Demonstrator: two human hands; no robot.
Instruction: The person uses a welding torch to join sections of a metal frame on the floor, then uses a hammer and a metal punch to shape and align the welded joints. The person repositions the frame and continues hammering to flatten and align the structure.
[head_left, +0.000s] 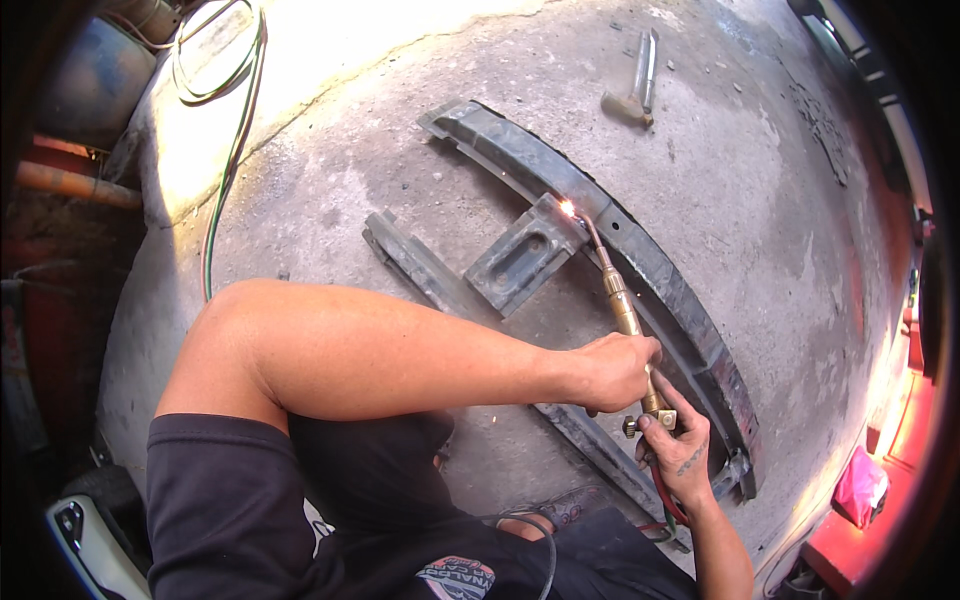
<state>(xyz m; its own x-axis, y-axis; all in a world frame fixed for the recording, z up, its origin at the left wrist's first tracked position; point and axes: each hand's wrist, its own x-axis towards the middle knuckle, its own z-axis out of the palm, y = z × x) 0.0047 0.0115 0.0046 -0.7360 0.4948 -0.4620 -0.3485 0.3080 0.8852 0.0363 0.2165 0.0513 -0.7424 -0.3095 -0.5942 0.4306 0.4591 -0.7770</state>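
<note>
A brass gas torch is held in both of my hands, its thin bent neck angled up and to the left. My left hand is closed round the torch handle. Lower down, my right hand is wrapped about the valve end, where red and green hoses join. A bright glow burns at the torch tip, against the seam between a long curved dark metal beam and a flat metal bracket with an oblong recess. The beam lies on the concrete; my hands are over its near side.
A second long metal rail runs under my left forearm. Beyond the beam lies a hammer-like tool beside a metal bar. Green and red hoses trail across the floor at left. A pink bag rests on red metal at right.
</note>
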